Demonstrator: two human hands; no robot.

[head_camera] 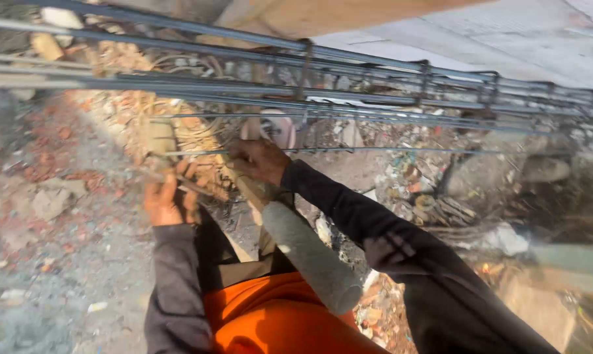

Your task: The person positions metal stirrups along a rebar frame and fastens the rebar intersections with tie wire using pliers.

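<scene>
Hands, two: right hand apparently grips one rod.

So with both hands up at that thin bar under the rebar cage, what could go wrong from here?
1. The bare right hand grips the thin bar, and the left hand is close below it; wire ends or rough steel could cut the fingers.
2. The rebar cage hangs long and crowded just above; a hand could get pinched between bars.
3. The ground is loose rubble, so footing may slip.
</scene>
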